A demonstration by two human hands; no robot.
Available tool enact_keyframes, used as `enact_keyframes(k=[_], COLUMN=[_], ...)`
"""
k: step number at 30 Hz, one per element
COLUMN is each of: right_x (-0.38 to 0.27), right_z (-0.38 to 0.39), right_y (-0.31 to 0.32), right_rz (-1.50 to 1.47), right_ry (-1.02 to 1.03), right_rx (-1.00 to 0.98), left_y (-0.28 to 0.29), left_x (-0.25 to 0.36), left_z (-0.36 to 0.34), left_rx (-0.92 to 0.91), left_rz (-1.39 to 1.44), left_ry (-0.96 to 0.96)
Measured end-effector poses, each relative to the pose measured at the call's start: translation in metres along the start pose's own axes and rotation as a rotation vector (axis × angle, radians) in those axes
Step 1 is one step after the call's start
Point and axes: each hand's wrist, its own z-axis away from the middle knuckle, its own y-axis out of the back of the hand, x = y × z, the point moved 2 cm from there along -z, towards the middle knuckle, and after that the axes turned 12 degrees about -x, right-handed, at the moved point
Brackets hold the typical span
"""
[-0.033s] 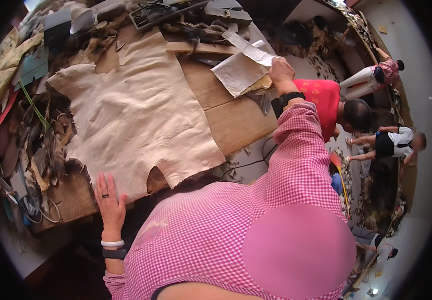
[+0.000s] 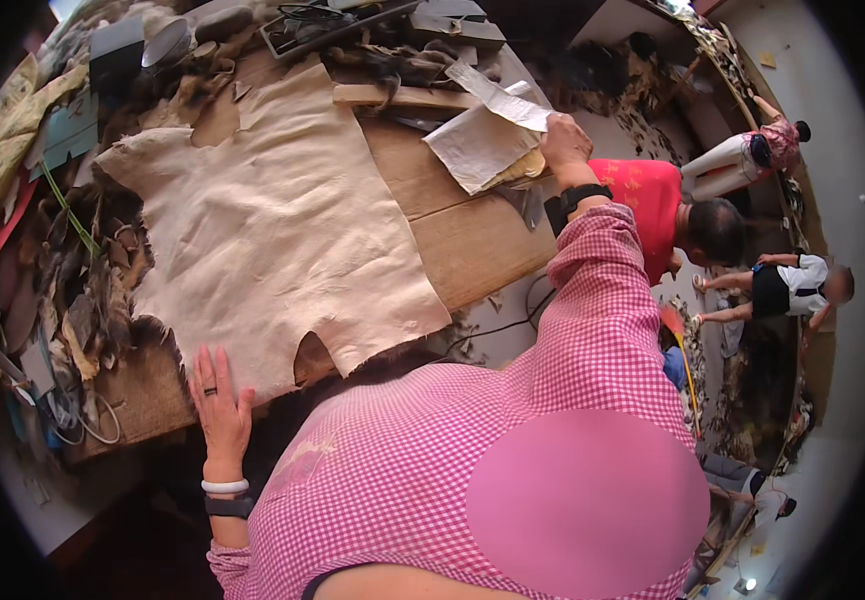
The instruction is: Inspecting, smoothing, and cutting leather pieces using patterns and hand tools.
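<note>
A large pale hide (image 2: pixel 272 230), skin side up with ragged edges and cut-out gaps, lies spread on a wooden tabletop (image 2: pixel 472 255). My left hand (image 2: pixel 217 400) rests flat on the hide's lower left edge, fingers stretched out, with a ring, a white bangle and a dark band. My right hand (image 2: pixel 565 145) is at the top right, fingers curled on folded white paper sheets (image 2: pixel 472 145), which have a yellowish piece (image 2: pixel 519 168) under them. A grey metal piece (image 2: pixel 527 207) lies just below the papers.
Fur scraps (image 2: pixel 102 290), a teal board (image 2: pixel 67 130), cables and a dark tray (image 2: pixel 307 25) crowd the table's left and back. A wooden batten (image 2: pixel 392 95) lies behind the hide. At right, a person in red (image 2: pixel 637 200) is close by; several other people (image 2: pixel 787 285) stand among more scraps.
</note>
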Motion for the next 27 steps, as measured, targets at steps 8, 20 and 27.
enact_keyframes(k=[8,20,27], right_x=[-0.003,-0.121,-0.193], right_z=[0.010,0.097,0.115], right_y=[0.074,0.194,0.180], right_rz=[-0.547,-1.948,-2.271], right_ry=[0.067,0.680,0.868], right_rx=[0.562,0.341,-0.063], left_y=[0.021,0.074,0.072], left_x=[0.015,0.039,0.043], left_z=[0.001,-0.022,-0.035], left_rx=[0.003,0.258,0.188], left_rz=[0.092,0.342,0.825], left_ry=[-0.046,-0.300,-0.282])
